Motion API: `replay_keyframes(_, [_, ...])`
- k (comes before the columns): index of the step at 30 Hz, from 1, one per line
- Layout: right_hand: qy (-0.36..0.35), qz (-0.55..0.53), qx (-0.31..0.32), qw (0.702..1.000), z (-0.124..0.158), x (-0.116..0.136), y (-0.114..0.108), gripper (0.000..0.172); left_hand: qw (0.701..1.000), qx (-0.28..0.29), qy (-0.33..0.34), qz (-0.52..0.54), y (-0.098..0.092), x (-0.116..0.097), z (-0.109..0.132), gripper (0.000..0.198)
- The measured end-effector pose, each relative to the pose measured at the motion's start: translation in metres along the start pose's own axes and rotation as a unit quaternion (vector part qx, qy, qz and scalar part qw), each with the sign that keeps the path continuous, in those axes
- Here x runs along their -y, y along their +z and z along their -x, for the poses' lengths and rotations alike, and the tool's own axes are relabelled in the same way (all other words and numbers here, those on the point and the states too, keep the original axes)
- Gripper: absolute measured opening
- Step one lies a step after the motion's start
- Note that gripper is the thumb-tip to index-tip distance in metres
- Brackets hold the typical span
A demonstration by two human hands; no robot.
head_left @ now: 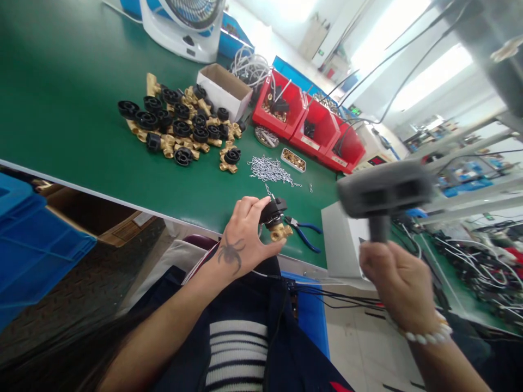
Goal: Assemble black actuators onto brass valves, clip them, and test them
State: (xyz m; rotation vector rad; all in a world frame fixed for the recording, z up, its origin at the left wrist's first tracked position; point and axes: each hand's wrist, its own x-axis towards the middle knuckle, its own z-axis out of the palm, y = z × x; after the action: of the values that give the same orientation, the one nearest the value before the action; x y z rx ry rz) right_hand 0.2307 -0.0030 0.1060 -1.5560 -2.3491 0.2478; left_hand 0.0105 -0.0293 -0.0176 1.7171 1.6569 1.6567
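Note:
My left hand point(244, 233) grips a brass valve with a black round cap point(275, 217) just off the near edge of the green table point(73, 109). My right hand point(394, 283) is closed round the handle of a grey rubber mallet point(384, 195), raised to the right of the valve; the mallet head is blurred. A blue-handled pair of pliers point(304, 231) lies on the table just beyond the valve.
A pile of several brass valves with black caps point(183, 125) lies mid-table beside a white cardboard box point(224, 90). A heap of wire clips point(272, 170), a small tray of brass parts point(293, 159), red bins point(310, 122), a white fan point(183, 27) and a blue crate point(32, 239) surround them.

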Motion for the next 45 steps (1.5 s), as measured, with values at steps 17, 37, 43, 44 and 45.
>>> replay_keyframes(17, [-0.024, 0.042, 0.007, 0.999, -0.002, 0.001, -0.006, 0.06, 1.0, 0.011, -0.003, 0.008, -0.001, 0.0, 0.0, 0.069])
replay_keyframes(37, [-0.024, 0.062, 0.075, 0.995, -0.006, -0.002, -0.003, 0.062, 1.0, 0.015, 0.005, 0.005, -0.001, 0.0, 0.0, 0.068])
replay_keyframes(43, [-0.011, 0.031, 0.136, 0.99, -0.007, 0.001, 0.003, 0.059, 1.0, 0.017, 0.002, 0.007, -0.002, 0.0, 0.0, 0.066])
replay_keyframes(44, [-0.017, 0.04, 0.161, 0.986, -0.007, 0.003, 0.003, 0.059, 1.0, 0.017, -0.001, 0.01, -0.003, 0.0, 0.0, 0.066])
replay_keyframes(45, [-0.02, 0.043, 0.162, 0.986, -0.008, 0.004, 0.003, 0.058, 1.0, 0.02, -0.004, 0.013, -0.003, 0.001, 0.0, 0.067])
